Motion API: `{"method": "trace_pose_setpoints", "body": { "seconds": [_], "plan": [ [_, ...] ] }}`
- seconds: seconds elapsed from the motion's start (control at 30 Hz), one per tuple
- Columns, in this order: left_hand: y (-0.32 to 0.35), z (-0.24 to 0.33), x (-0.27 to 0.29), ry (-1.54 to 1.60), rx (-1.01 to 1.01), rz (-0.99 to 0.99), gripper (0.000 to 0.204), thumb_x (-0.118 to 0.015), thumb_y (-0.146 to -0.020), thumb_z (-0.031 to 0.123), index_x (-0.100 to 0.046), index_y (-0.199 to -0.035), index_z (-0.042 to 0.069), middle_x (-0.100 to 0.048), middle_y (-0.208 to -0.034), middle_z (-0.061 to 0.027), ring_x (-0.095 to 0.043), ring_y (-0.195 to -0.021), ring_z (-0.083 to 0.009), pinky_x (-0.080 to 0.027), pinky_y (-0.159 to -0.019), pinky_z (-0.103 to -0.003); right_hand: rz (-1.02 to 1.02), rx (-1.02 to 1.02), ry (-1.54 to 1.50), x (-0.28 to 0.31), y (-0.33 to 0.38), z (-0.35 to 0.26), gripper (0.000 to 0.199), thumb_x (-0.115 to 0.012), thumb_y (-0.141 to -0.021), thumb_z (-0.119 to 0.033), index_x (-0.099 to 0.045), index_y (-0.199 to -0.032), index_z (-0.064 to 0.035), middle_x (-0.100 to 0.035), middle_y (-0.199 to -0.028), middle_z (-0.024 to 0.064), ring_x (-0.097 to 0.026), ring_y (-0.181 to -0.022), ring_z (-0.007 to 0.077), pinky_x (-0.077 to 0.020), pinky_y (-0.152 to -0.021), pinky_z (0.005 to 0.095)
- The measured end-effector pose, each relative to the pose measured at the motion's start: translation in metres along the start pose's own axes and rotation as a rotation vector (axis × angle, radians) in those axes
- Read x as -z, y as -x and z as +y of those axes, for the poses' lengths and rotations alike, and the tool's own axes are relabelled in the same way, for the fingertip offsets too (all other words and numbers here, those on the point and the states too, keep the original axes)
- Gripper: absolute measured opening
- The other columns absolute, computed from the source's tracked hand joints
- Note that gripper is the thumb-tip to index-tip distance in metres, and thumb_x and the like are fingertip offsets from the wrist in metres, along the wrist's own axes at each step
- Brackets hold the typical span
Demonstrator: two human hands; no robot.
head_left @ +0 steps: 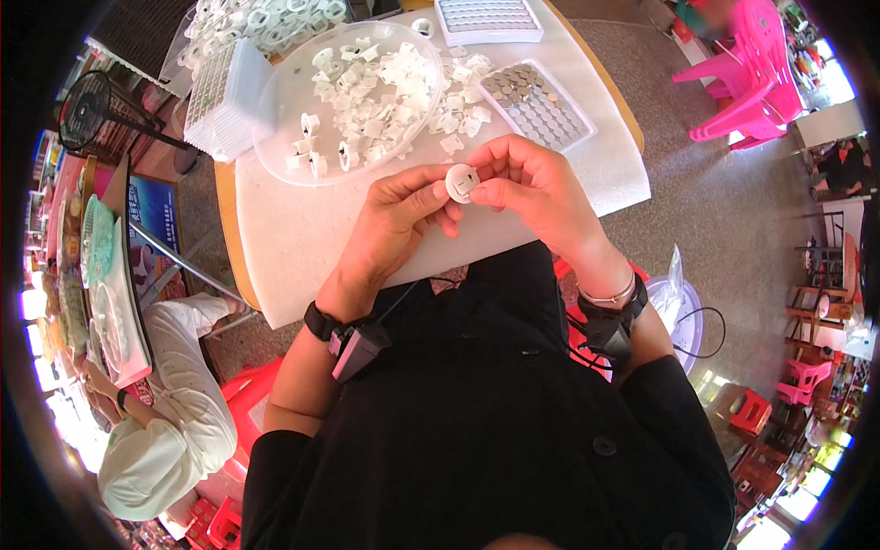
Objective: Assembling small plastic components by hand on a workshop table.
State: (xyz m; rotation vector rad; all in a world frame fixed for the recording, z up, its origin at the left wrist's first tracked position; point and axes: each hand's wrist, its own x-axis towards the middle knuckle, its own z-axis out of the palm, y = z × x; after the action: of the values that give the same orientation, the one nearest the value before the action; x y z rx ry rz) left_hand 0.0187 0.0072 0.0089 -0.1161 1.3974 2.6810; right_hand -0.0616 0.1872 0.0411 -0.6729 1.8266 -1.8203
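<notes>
Between both hands, above the near part of the table, is a small round white plastic part (461,182) with narrow slots in its face. My left hand (410,203) pinches its left edge with thumb and fingers. From the other side, my right hand (524,183) grips it the same way, thumb on the rim. Just beyond my hands a clear round tray (275,158) holds many loose white plastic pieces (380,105). More white pieces (467,115) lie beside it. Right of these, a white compartment tray (561,137) carries rows of round metal discs (522,84).
A stack of clear trays (225,101) stands at the table's left, near a heap of white parts (261,27). Another filled tray (489,18) lies at the far edge. A person in white (179,403) sits at the left. Pink chairs (747,73) stand at the right.
</notes>
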Motion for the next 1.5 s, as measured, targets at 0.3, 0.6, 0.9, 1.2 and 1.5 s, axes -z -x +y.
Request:
{"method": "trace_pose_setpoints", "body": {
  "seconds": [0.3,0.6,0.9,1.2,1.5],
  "plan": [
    [0.0,0.001,-0.011,-0.124,-0.077,0.183,0.025,-0.056,-0.094,0.013,-0.056,-0.114,-0.001,-0.061,-0.086,-0.0064,-0.059,-0.071,-0.0126,-0.049,-0.059,-0.025,0.073,0.001,-0.091,-0.006,0.0,0.011,0.019,-0.067,-0.08,-0.005,-0.061,-0.097,-0.0001,-0.062,-0.082,0.0012,-0.054,-0.072,0.005,-0.0443,-0.063,0.0207],
    [-0.006,0.005,-0.022,-0.433,-0.06,0.257,0.022,-0.061,-0.089,0.007,-0.059,-0.108,-0.004,-0.058,-0.073,-0.0037,-0.054,-0.057,-0.0085,-0.046,-0.05,-0.023,0.174,0.112,0.207,-0.013,0.006,0.01,0.02,-0.063,-0.081,-0.003,-0.06,-0.101,-0.001,-0.061,-0.074,0.0043,-0.056,-0.065,0.0083,-0.0462,-0.059,0.0239],
    [-0.012,0.002,-0.025,-0.576,-0.067,0.242,0.023,-0.059,-0.086,0.001,-0.059,-0.108,-0.004,-0.056,-0.072,-0.0019,-0.054,-0.057,-0.0071,-0.045,-0.048,-0.022,0.208,-0.028,0.086,-0.014,0.001,0.021,0.017,-0.058,-0.082,-0.003,-0.058,-0.098,0.0016,-0.06,-0.064,0.0069,-0.057,-0.055,0.0108,-0.0443,-0.051,0.0259],
    [-0.014,-0.004,-0.022,-0.635,-0.091,0.252,0.018,-0.057,-0.084,-0.002,-0.056,-0.102,-0.001,-0.05,-0.07,0.0006,-0.05,-0.055,-0.0058,-0.041,-0.044,-0.022,0.26,-0.034,0.126,-0.019,0.0,0.027,0.011,-0.057,-0.079,-0.001,-0.057,-0.09,0.0024,-0.056,-0.061,0.0063,-0.054,-0.054,0.0108,-0.0427,-0.05,0.0269],
    [-0.024,-0.015,-0.01,-0.848,-0.225,0.236,0.019,-0.058,-0.081,-0.002,-0.053,-0.099,0.002,-0.047,-0.069,0.002,-0.048,-0.055,-0.0047,-0.039,-0.044,-0.021,0.253,0.005,0.144,-0.015,-0.002,0.032,0.009,-0.057,-0.079,0.0,-0.057,-0.088,0.0025,-0.055,-0.061,0.0058,-0.053,-0.056,0.0108,-0.0421,-0.052,0.0274]
  ]
}}
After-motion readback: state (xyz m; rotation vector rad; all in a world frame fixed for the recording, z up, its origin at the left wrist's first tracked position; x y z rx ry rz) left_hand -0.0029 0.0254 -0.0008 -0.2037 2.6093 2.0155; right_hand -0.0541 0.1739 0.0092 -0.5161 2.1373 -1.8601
